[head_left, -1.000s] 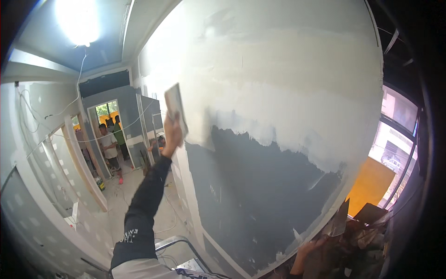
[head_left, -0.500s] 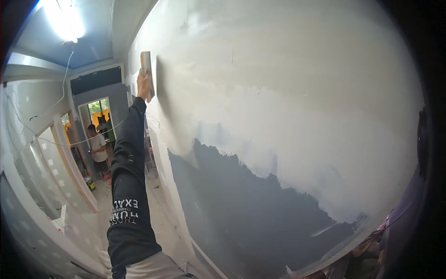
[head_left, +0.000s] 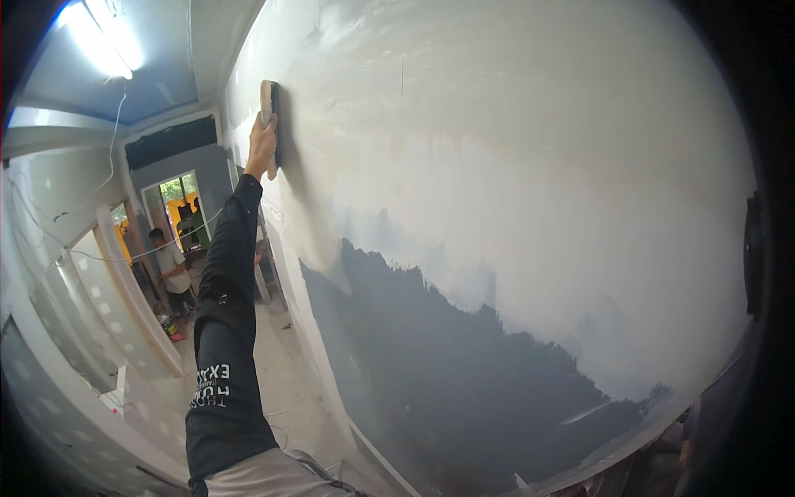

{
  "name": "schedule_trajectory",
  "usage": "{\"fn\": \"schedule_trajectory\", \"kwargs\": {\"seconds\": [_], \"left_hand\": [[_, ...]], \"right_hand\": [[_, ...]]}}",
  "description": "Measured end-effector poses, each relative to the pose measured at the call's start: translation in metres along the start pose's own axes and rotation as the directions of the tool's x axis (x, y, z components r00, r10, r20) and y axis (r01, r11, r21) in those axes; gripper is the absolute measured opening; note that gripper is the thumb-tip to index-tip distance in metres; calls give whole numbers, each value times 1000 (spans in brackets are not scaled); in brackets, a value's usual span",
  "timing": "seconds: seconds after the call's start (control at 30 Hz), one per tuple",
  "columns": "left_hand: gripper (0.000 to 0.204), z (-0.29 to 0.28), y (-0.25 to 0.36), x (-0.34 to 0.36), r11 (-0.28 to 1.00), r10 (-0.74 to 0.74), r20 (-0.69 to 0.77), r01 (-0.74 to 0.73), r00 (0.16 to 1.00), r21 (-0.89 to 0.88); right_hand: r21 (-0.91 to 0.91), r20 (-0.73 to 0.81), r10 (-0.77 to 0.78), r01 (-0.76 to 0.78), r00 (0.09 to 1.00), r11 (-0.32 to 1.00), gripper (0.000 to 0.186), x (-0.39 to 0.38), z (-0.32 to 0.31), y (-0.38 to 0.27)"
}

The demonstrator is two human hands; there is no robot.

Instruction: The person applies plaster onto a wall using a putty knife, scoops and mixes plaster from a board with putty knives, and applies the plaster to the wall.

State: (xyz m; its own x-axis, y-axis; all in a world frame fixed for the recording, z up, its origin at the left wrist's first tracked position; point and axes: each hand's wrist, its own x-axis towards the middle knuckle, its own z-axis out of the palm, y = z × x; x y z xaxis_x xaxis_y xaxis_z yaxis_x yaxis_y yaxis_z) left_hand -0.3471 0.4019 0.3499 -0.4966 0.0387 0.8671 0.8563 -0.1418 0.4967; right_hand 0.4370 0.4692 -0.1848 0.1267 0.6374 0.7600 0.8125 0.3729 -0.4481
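Note:
My left hand (head_left: 261, 145) is closed on a long, flat trowel (head_left: 267, 93), held upright high against the far left part of the wall (head_left: 513, 166). My arm in a black sleeve stretches up from the lower edge. The upper wall is coated in pale, uneven plaster, with faint streaks and marks. Below a ragged edge lies a dark grey area (head_left: 464, 398). The trowel casts a shadow to its right. My right hand is out of view.
A corridor (head_left: 281, 364) with loose cables on its floor runs along the left. A person (head_left: 172, 269) in a light shirt stands near the far doorway. Hanging wires, patched plasterboard (head_left: 37, 381), a bucket (head_left: 170, 330) and a lit ceiling tube (head_left: 103, 45) are also in view.
My left hand has moved up and leftward with the trowel, reaching the upper wall. My right hand, at lower right earlier with a metal plate, has left the view.

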Motion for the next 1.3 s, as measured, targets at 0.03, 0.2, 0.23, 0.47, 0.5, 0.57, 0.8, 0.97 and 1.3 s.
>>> {"fn": "schedule_trajectory", "kwargs": {"seconds": [0.03,0.2,0.23,0.47,0.5,0.57,0.8,0.97,1.3], "left_hand": [[45,0,9,-12,1000,2,1,-2,1000,3],[46,-4,38,-49,998,46,-7,-45,999,43],[47,-6,44,-55,998,54,-27,-53,998,42],[68,0,141,-157,989,-135,142,125,981,82],[47,6,147,-171,991,-65,66,57,996,125],[41,12,186,-208,992,-26,96,13,995,124],[39,-28,303,-358,956,250,340,-176,907,-234],[32,-68,206,-334,936,207,349,-82,914,-342],[46,-82,81,-10,999,37,-13,-38,999,-26]], "right_hand": [[4,4,-3,3,1000,1000,48,-1,-1,1],[32,42,-24,23,999,999,49,-12,7,13],[39,64,-44,42,997,998,49,-16,11,19],[89,-29,111,-108,993,990,42,-15,16,6],[21,0,132,-132,991,991,41,-10,9,-5],[6,-41,52,-52,998,999,42,-7,14,4],[660,-24,261,-181,965,729,44,23,3,-10],[724,-67,330,-182,942,665,44,28,6,-18],[168,-245,46,-4,969,986,44,-15,53,39]]}}
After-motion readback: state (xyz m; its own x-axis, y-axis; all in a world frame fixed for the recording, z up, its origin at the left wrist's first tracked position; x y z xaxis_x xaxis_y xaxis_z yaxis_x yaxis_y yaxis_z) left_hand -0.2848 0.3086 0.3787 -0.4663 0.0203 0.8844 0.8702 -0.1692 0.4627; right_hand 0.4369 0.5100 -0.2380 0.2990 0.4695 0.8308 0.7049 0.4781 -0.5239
